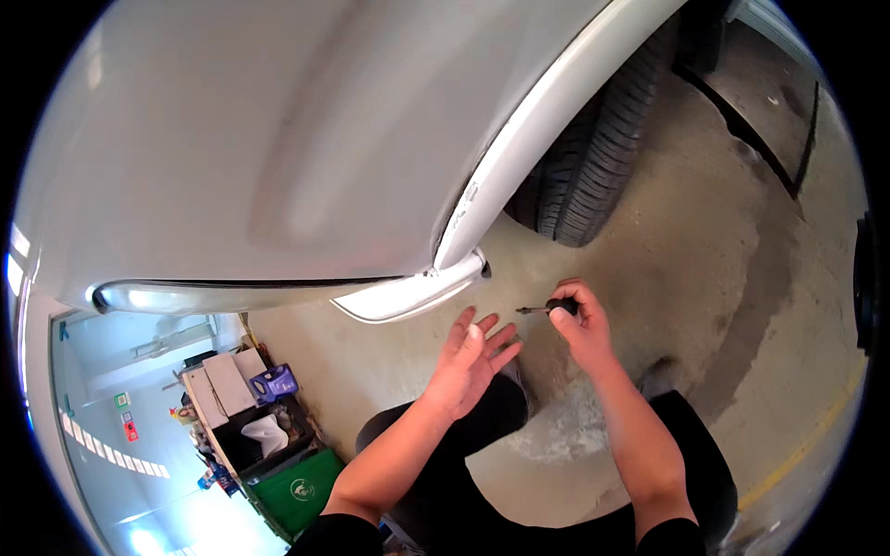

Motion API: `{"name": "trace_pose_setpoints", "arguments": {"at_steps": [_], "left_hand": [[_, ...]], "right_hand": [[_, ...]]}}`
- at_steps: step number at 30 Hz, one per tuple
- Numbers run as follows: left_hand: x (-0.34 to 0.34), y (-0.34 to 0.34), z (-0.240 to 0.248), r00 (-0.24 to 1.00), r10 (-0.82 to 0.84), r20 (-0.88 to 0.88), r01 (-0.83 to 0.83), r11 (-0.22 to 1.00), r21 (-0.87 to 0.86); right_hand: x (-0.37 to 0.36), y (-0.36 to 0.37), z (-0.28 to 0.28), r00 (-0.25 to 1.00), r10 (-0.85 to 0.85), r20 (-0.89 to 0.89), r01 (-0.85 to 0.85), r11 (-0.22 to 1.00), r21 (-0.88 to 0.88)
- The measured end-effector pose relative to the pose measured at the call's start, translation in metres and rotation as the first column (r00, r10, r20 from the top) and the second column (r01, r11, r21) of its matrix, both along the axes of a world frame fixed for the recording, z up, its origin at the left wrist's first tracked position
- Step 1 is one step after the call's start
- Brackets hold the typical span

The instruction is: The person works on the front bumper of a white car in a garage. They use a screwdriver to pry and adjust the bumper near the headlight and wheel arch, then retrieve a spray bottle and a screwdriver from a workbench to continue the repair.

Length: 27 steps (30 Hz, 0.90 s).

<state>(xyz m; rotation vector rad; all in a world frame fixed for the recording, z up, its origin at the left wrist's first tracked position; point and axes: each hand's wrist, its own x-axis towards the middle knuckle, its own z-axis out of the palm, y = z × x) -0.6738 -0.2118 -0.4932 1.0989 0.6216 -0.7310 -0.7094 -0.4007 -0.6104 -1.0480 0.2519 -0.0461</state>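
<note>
In my right hand [584, 324] is a short screwdriver [561, 306] with a dark handle, its thin metal shaft pointing left. The fingers wrap round the handle. My left hand [466, 363] hangs in the air to the left of it, fingers spread and holding nothing. Just beyond both hands is the lower corner of a silver car body panel [371, 139], where a white trim piece [417, 289] sticks out below the edge. The pale wheel arch edge [501, 153] has scuffed, chipped paint near that corner. Neither hand touches the car.
A black tyre [593, 157] stands under the wheel arch. The concrete floor [686, 296] has damp, darker patches. At the lower left are a green bin [295, 491], a purple jug [274, 383] and a pale box [227, 382]. My bent knees are below my hands.
</note>
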Motion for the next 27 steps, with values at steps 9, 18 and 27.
{"name": "trace_pose_setpoints", "arguments": {"at_steps": [9,18,27], "left_hand": [[0.050,0.078,-0.019,0.895,-0.102,0.435,0.006,0.976,0.217],[0.056,0.110,-0.033,0.816,0.023,0.577,-0.129,0.981,0.143],[0.055,0.108,-0.026,0.732,-0.242,0.637,-0.083,0.896,0.436]], "right_hand": [[0.057,0.037,-0.055,0.996,-0.088,0.022,0.081,0.973,0.217],[0.079,0.071,-0.064,0.991,-0.109,0.073,0.075,0.928,0.364],[0.096,0.071,-0.053,0.990,-0.098,0.104,0.050,0.921,0.387]]}}
